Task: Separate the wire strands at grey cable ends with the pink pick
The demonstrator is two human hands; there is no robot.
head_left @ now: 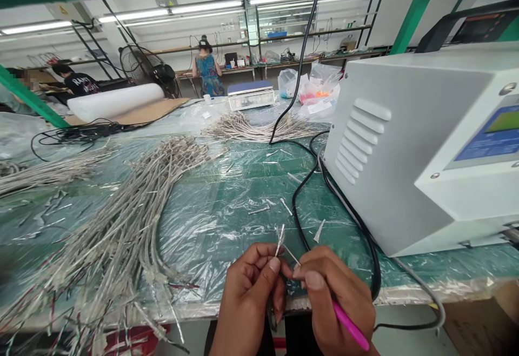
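Note:
My left hand (252,291) is closed in a pinch on the frayed silver end of a braided cable (279,237), which sticks up above my thumb. My right hand (333,297) is closed round a pink-handled tool (351,326); its thin metal tip (291,254) points up-left and touches the cable end at my left fingers. Both hands are at the near edge of the green bench (243,183), which is covered in clear plastic film.
A large bundle of silver braided cables (133,221) lies left of my hands, another pile (251,128) farther back. A grey machine (425,145) stands at the right, black leads (308,183) curling in front of it. Short cut pieces scatter the film. Two people sit far behind.

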